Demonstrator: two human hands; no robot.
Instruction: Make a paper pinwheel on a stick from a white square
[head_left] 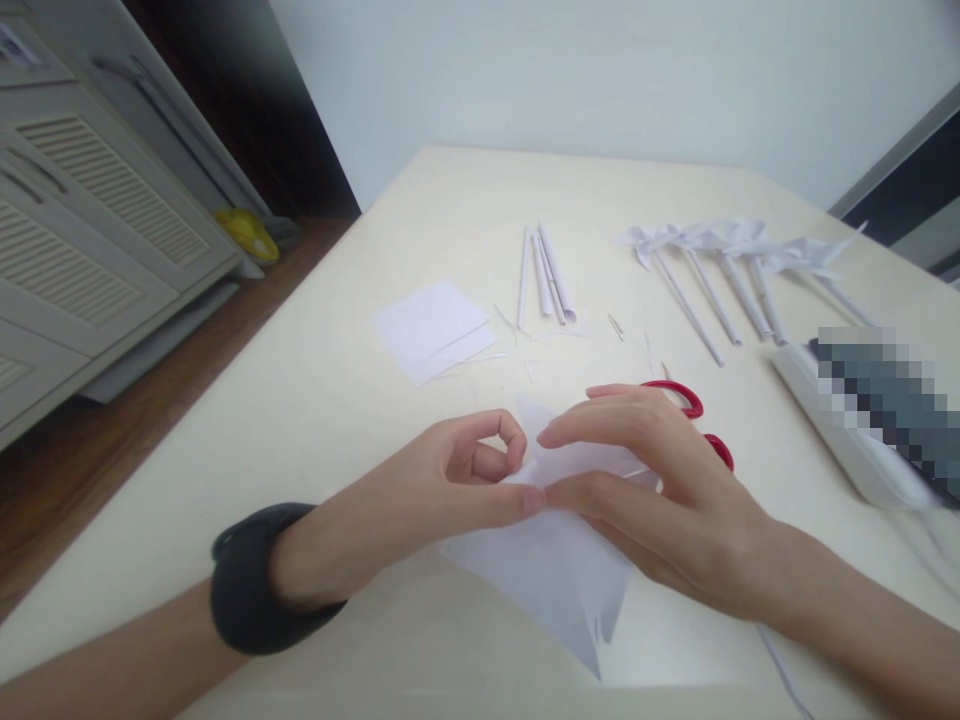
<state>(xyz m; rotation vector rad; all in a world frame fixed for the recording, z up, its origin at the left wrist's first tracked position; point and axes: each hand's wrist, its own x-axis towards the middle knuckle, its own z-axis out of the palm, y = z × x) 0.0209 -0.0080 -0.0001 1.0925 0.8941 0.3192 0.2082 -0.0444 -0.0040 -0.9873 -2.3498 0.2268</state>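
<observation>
Pinched the folded paper near its centre between the thumb and curled fingers of the left hand, probably to stop gathered points from springing apart. Held the right hand narrow against the same spot, thumb tip apparently meeting the left thumb, index finger arched above with a slight gap, seemingly for steadying or tucking. Left the paper's lower points spread below the hands, toward the body, over the tabletop.

Had square sheets beyond the left hand, flat and overlapping, likely for easy reach. Had rolled paper tubes farther out, ahead of the hands, grouped perhaps against straying. Saw paper pinwheels beyond the right hand, well apart from the folding, maybe to spare the blades from crushing.

Saw only red loops of the scissors just past the right hand, with the rest out of sight. Could not make out the gathered centre under the fingertips, nor any grip by the right hand's lower fingers behind the paper. Found the white device right of the right hand partly masked by pixelation.
</observation>
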